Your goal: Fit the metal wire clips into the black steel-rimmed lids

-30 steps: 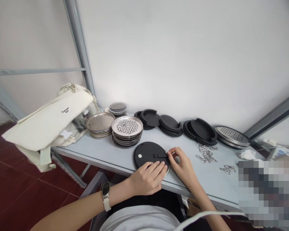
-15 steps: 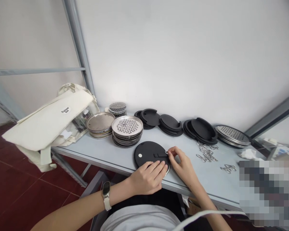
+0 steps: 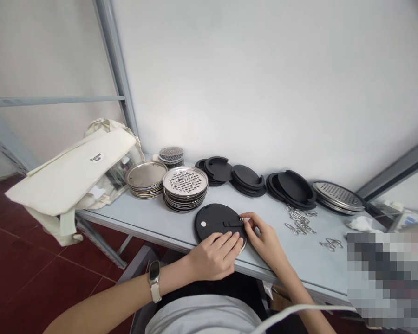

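Currently, we lay our left hand (image 3: 218, 256) flat on the black disc (image 3: 214, 221), near the front of the table (image 3: 148, 217); our right hand (image 3: 264, 237) pinches a metal hook (image 3: 242, 220) at its rim. Attachment can't be told; we count other hooks (image 3: 301, 220) loose.

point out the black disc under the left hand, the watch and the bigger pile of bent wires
Black disc (image 3: 216, 219), head view: bare upper face
Watch (image 3: 154, 270), head view: dark screen
Pile of bent wires (image 3: 301, 223), head view: its middle
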Demonstrator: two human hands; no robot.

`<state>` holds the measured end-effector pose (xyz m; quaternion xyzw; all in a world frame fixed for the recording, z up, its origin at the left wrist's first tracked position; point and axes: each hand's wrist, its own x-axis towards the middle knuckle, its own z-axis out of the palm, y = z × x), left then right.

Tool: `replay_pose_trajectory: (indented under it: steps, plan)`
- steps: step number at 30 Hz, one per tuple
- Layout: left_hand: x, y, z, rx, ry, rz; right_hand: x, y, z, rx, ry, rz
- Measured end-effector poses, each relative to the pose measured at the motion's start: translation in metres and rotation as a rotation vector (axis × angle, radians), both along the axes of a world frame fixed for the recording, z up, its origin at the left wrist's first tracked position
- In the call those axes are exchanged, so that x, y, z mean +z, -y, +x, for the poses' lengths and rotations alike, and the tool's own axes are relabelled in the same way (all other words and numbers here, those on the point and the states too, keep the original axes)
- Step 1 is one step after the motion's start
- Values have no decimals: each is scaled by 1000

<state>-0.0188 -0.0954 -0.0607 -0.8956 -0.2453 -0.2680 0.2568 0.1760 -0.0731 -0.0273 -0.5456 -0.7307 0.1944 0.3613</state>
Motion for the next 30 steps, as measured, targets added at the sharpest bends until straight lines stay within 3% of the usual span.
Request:
replay_pose_trajectory:
  steps: [30]
  plan:
    - [-3, -1, 1, 0, 27, 10, 0, 0, -3, 44, -35, 1]
